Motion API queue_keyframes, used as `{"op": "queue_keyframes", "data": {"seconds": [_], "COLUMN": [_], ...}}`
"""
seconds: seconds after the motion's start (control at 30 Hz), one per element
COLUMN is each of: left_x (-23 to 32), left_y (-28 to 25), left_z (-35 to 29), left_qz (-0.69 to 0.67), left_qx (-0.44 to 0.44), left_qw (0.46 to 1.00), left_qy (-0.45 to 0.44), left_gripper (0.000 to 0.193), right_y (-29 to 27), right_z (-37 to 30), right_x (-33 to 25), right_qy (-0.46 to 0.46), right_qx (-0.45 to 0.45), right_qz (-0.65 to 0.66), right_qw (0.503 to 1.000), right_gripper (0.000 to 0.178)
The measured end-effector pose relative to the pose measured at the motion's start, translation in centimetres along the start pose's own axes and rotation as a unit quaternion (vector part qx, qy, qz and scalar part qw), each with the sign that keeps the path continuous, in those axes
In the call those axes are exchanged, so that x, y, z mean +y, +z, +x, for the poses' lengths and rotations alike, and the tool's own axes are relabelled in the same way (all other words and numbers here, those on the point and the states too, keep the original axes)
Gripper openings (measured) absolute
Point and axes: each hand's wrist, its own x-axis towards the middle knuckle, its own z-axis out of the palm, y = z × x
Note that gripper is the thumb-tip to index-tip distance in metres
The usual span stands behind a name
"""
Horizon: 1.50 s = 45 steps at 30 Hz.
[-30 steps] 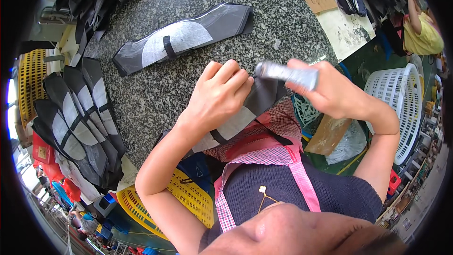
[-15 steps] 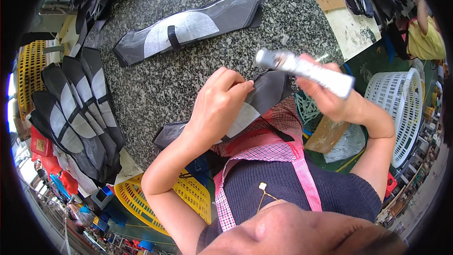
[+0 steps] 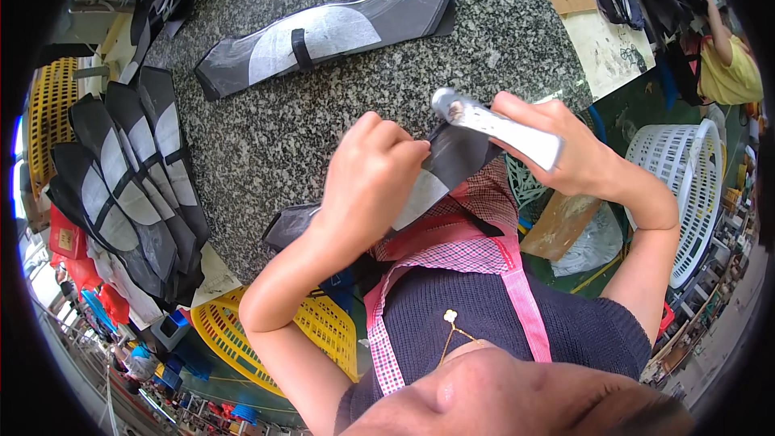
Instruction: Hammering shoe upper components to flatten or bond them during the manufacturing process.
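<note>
My left hand is closed, with thumb and fingertips pinching the far edge of a dark, folded leather-like piece. That piece has a pale grey patch and lies along the near table edge, partly hidden under my left hand and forearm. My right hand grips what looks like a silver metal hammer, its rounded end pointing left above the piece's right part. The hammer's grip is hidden by my fingers. Farther off, a similar dark piece with a pale patch and a black band lies flat.
Several like pieces fan out at the table's left edge. The speckled stone tabletop spreads before me. A yellow basket stands below left, a white basket at right. Another person in a yellow top is at far right.
The hammer has swung slightly left and turned in my right hand, which has risen a little. My left hand keeps its pinch. The table and pieces have shifted slightly in view.
</note>
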Motion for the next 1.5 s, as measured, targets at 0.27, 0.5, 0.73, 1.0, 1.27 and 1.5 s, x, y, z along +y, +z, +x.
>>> {"op": "queue_keyframes", "data": {"seconds": [0.27,0.5,0.73,1.0,1.27,1.5], "left_x": [-0.2,0.9,0.1,1.0,-0.1,-0.1], "left_y": [-1.6,0.1,-1.1,-0.4,1.2,-1.1], "left_z": [-0.4,-2.9,-4.4,-4.5,0.6,0.1], "left_qz": [-0.059,0.128,-0.023,0.044,0.000,-0.169], "left_qx": [-0.087,0.020,-0.011,0.013,0.065,-0.027], "left_qw": [0.983,0.991,0.994,0.999,0.998,0.969], "left_qy": [-0.151,0.033,-0.104,-0.020,-0.015,-0.179], "left_gripper": [0.009,0.021,0.013,0.017,0.010,0.016], "right_y": [1.1,2.3,2.6,2.8,0.8,1.0], "right_z": [-0.5,-0.5,-0.3,-0.6,-1.2,-0.8], "right_x": [-0.9,-1.9,-1.3,-1.4,-2.5,0.5], "right_qy": [0.006,-0.031,-0.008,-0.062,-0.024,-0.031], "right_qx": [-0.030,-0.021,-0.011,-0.061,0.125,0.110], "right_qz": [-0.049,-0.061,-0.065,-0.113,-0.043,-0.069], "right_qw": [0.998,0.997,0.998,0.990,0.991,0.991], "right_gripper": [0.020,0.019,0.018,0.024,0.014,0.019]}}
